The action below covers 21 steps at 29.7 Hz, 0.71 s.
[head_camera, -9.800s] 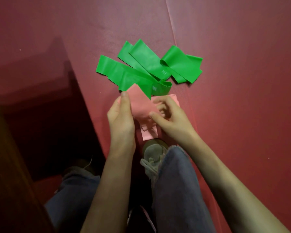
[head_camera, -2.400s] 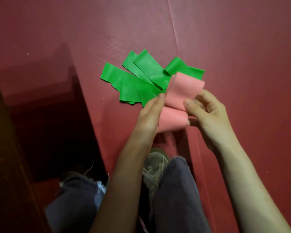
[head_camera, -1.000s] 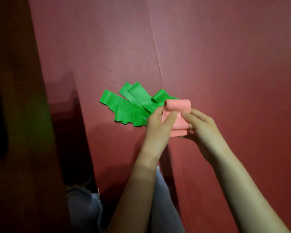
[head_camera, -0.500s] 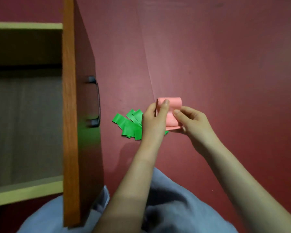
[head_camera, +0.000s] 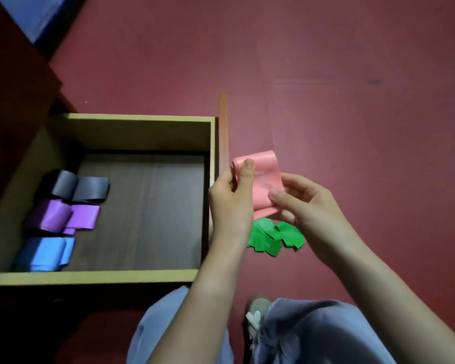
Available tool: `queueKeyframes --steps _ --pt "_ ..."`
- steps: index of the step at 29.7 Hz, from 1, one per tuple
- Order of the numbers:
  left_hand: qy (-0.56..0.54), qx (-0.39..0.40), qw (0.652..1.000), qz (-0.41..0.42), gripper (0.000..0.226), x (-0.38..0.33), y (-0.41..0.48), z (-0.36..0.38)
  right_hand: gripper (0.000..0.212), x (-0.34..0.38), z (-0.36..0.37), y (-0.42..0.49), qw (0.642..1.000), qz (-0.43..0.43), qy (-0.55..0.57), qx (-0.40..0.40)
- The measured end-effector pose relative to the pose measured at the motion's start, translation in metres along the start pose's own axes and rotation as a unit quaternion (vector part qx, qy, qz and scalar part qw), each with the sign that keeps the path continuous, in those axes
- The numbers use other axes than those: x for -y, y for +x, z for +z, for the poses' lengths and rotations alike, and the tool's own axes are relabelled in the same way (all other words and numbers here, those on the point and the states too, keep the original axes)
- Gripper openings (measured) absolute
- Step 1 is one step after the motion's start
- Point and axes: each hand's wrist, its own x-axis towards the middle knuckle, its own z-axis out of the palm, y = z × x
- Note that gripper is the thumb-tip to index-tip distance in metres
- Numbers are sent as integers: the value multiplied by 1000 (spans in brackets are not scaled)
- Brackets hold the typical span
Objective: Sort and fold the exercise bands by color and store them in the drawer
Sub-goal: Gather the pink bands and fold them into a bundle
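Note:
Both hands hold a folded pink band (head_camera: 263, 182) just right of the open drawer's front panel (head_camera: 223, 132). My left hand (head_camera: 231, 200) pinches its top left corner with the thumb. My right hand (head_camera: 307, 208) grips its lower right side. Below the hands, a heap of green bands (head_camera: 272, 237) lies on the red mat. The drawer (head_camera: 142, 119) holds folded black bands (head_camera: 76, 189), purple bands (head_camera: 63, 216) and blue bands (head_camera: 47, 253) in a column along its left side.
Dark wood-grain drawer floor (head_camera: 147, 211) lies bare to the right of the stored bands. The cabinet body (head_camera: 13, 95) rises at left. My knees in blue jeans (head_camera: 307, 334) and a shoe (head_camera: 256, 311) fill the bottom. The red mat (head_camera: 352, 101) spreads to the right.
The view has swung left and now takes in the drawer's inside with its stored bands. Both hands still hold the folded pink band, now raised beside the drawer front, above the green heap.

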Motion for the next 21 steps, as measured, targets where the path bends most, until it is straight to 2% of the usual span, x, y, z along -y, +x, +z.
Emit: queueKeyframes --steps 2,5,9,11,13,15,16,19,21 --pt "10 20 1000 -4 24 -7 14 -28 25 1 25 11 1000 -7 -24 11" --pt "41 40 998 3 10 -16 32 -65 28 3 54 28 998 -2 -53 33" --pt "108 33 993 30 20 -23 73 -125 26 -5 104 69 993 28 -79 89" --pt "124 -2 992 29 22 -21 91 -147 18 -15 129 93 992 65 -72 84" --pt "138 -73 988 18 22 -13 115 -171 9 -32 161 120 988 134 -22 67" --pt "142 -140 980 1 21 -2 136 -191 11 -47 192 140 977 200 20 63" --pt "146 -169 975 -4 19 2 145 -201 15 -55 204 149 973 219 4 70" --pt "204 -204 957 21 13 12 171 -229 25 -77 240 180 967 213 -86 109" --pt "277 -200 939 50 26 14 185 -246 23 -83 259 197 968 185 -114 122"
